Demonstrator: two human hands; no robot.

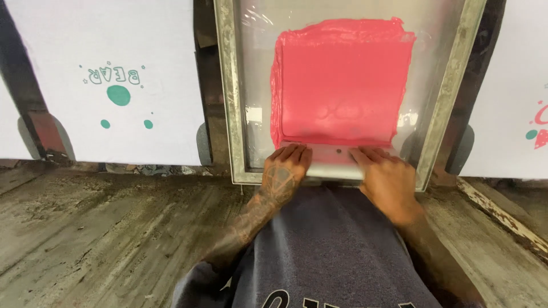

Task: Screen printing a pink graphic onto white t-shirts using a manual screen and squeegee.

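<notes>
Worn grey wooden floorboards (103, 239) fill the lower part of the head view, scuffed and stained, beneath a row of print stations. White sheets lie to either side: the left white sheet (108, 34) carries a green print (118, 91) of letters, one large dot and smaller dots, and the right white sheet (514, 114) shows part of a red and green print at its edge. Between them sits a metal-framed printing screen (227, 102), its mesh covered by a broad rectangle of pink ink (342, 80) with thicker ridges along the top and left borders. At the near edge of the ink, across the bottom of the screen, lies the pale squeegee handle (334, 154). Both hands press on it from above, fingers laid flat over its top: the left hand (284, 168), tattooed, on the left end, and the right hand (387, 177), slightly blurred, on the right end. A dark grey shirt (325, 245) fills the foreground between the forearms.
</notes>
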